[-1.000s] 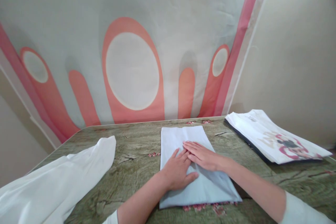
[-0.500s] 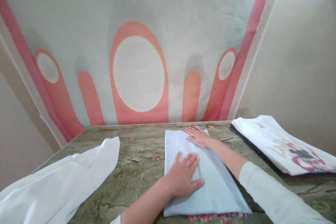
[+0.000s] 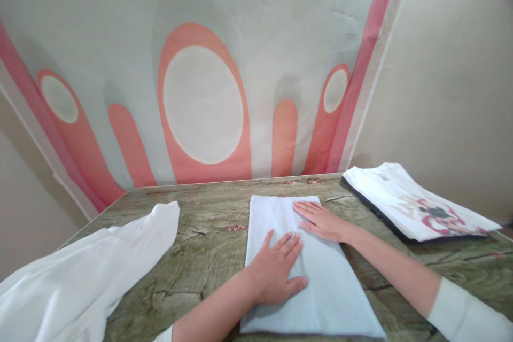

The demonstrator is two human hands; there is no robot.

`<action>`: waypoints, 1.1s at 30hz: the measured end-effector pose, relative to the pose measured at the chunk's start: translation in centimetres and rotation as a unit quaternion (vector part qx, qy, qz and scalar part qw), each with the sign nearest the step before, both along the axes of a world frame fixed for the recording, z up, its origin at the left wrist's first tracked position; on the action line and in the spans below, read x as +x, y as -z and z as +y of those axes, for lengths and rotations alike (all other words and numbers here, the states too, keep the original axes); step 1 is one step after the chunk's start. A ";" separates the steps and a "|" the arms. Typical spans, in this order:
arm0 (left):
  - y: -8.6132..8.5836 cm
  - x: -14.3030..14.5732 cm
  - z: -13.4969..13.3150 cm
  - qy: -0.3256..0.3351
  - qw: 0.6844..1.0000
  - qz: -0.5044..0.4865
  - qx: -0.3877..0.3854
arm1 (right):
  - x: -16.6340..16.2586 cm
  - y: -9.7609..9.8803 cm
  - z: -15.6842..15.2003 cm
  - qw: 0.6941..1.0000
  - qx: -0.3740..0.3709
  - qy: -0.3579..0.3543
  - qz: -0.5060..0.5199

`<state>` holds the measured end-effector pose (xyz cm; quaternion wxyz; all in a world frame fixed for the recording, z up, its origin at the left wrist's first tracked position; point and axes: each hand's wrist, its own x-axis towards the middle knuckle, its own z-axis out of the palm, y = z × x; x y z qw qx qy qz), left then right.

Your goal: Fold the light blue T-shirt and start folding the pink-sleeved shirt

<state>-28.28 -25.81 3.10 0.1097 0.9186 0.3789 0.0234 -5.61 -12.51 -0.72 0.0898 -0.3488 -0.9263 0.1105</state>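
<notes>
A folded white garment [image 3: 320, 299] lies flat as a long panel on the wood-patterned table [image 3: 192, 272], narrower at its far end. On its left middle part rests my left hand [image 3: 276, 272], palm down with the fingers spread. My right hand [image 3: 323, 220] lies flat near the far right corner of the garment, its fingers stretched out towards the left. Neither hand grips the cloth. What kind of garment it is cannot be made out from the folded side that shows.
At the right stands a stack of folded T-shirts [image 3: 401, 192], the top one white with a cartoon print, with dark cloth beneath. A loose white cloth [image 3: 80, 283] spreads over the table's left side. Behind the table rises a wall with a pink and orange pattern [image 3: 204, 171].
My right hand has slid a little to the right and nearer along the garment's far edge. My left hand stays on the cloth. The camera view has shifted slightly.
</notes>
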 end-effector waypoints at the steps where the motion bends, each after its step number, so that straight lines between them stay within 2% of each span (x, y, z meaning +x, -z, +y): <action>1: -0.1 0.2 -0.8 -0.004 1.000 0.000 -0.002 | 0.4 0.1 0.1 1.000 0.002 0.012 -0.005; 4: -0.3 0.4 -1.9 -0.015 1.000 -0.007 -0.014 | 1.3 0.7 1.0 0.998 0.013 0.057 -0.010; 6: -0.2 -0.1 -0.9 -0.004 0.999 -0.024 -0.031 | 1.6 1.1 1.5 0.997 0.017 0.074 -0.009; 8: 0.1 -1.4 1.8 -0.009 0.998 -0.060 -0.028 | 1.8 1.5 1.8 0.997 0.018 0.076 -0.007; 10: 0.4 -3.5 5.4 -0.080 0.990 -0.114 0.018 | 1.8 1.5 1.9 0.997 0.020 0.072 -0.002; 13: 1.0 -7.0 10.7 -0.200 0.958 -0.200 0.046 | 1.4 1.0 2.0 0.997 0.034 0.075 0.013; 16: 1.4 -9.6 13.9 -0.230 0.948 -0.218 0.039 | -0.4 -0.1 2.0 0.997 0.042 0.065 0.032; 20: 1.9 -10.8 15.1 -0.235 0.945 -0.226 0.026 | -5.0 -1.9 0.3 0.999 0.003 -0.009 0.048; 25: 2.3 -11.1 15.9 -0.227 0.948 -0.224 0.017 | -10.1 -3.3 -4.8 0.987 -0.067 -0.130 0.061; 29: 2.6 -11.2 16.7 -0.234 0.950 -0.205 0.027 | -11.2 -3.6 -7.8 0.972 -0.095 -0.208 0.052; 33: 3.1 -10.8 17.3 -0.249 0.951 -0.177 0.047 | -11.0 -3.6 -8.2 0.970 -0.093 -0.219 0.055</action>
